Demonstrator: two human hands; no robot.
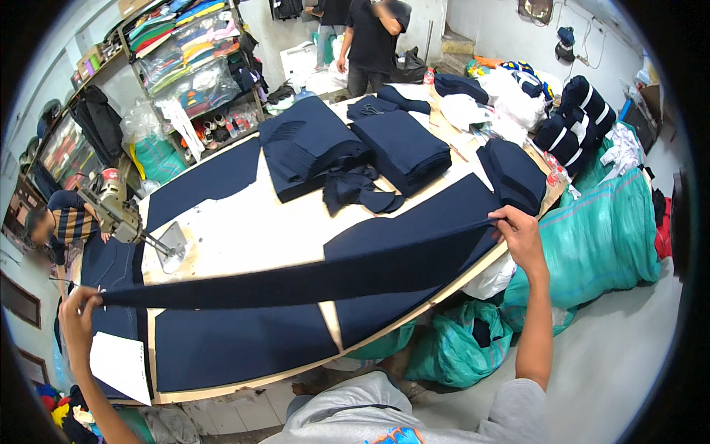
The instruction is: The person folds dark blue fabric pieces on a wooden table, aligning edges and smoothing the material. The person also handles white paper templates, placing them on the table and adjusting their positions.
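A long, narrow strip of dark navy fabric (pixel 296 277) stretches taut across the near part of the table, between my two hands. My left hand (pixel 80 317) pinches its left end, near the table's left edge. At the other end, my right hand (pixel 519 235) grips the upper corner between thumb and fingers. Beneath the strip, flat navy cut panels lie on the pale tabletop: one near panel (pixel 244 348) and a larger one (pixel 414 222) to the right. A white paper sheet (pixel 118 364) rests below my left hand.
Thick stacks of navy fabric (pixel 310 140) stand mid-table, with dark scraps (pixel 355 189) beside them. A cutting machine (pixel 118 211) stands at left. One person (pixel 370 37) stands at the far side; another (pixel 70 222) is at the left edge. Green sacks (pixel 584 244) crowd the right.
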